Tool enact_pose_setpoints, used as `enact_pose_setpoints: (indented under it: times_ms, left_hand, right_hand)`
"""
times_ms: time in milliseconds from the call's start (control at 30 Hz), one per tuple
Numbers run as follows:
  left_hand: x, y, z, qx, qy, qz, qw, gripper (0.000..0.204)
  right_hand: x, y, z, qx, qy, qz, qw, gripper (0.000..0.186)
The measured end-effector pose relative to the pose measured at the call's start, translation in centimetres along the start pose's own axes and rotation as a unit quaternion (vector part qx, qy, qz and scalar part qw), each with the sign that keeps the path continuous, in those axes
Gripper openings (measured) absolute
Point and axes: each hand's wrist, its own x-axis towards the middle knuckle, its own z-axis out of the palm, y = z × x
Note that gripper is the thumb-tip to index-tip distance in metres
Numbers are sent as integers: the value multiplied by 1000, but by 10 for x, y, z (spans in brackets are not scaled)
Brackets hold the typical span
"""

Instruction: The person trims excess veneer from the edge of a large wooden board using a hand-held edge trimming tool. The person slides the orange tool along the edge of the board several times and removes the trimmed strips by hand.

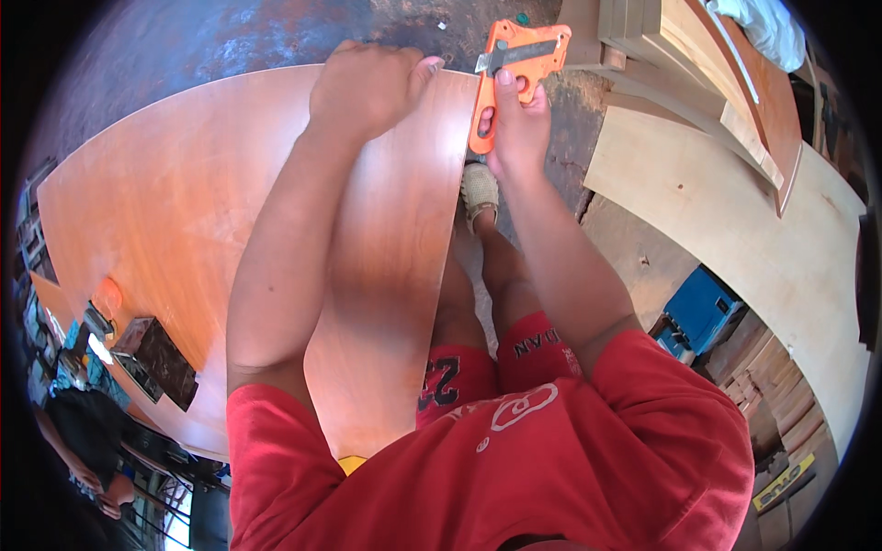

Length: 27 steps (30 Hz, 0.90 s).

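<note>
A large reddish-brown wooden panel (156, 230) fills the left and middle of the head view. My left hand (367, 87) grips its far edge near the right corner, fingers curled over the edge and thumb pointing right. My right hand (516, 124) is closed on an orange hand tool (542, 50) with a looped handle and a metal part, held at the panel's right edge by that corner. My foot (479, 191) in a beige shoe shows below the tool.
At right lie a pale plywood sheet (717, 230), stacked boards (661, 46), a blue box (698, 308) and wood strips (772, 386). A dark block (152, 363) sits at the panel's lower left. Another person (78, 445) is at the lower left. The stained floor (220, 64) shows beyond the panel.
</note>
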Motion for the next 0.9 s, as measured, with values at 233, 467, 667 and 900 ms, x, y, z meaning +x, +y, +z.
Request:
enact_pose_setpoints:
  times_ms: [233, 467, 667, 900]
  left_hand:
    - [0, -3, 4, -1, 20, 2, 1000, 45]
    - [2, -2, 4, -3, -4, -22, 1000, 46]
    - [1, -2, 1, -8, -6, -29, 1000, 47]
    - [2, 3, -4, -2, -28, -45, 999, 52]
  right_hand:
    - [-4, 1, 1, -12, 18, -2, 1000, 30]
    - [-5, 1, -4, -16, 11, 2, 1000, 30]
    - [-4, 2, -3, -22, 1, -15, 1000, 31]
    - [-7, 5, 0, -23, 10, -40, 999, 31]
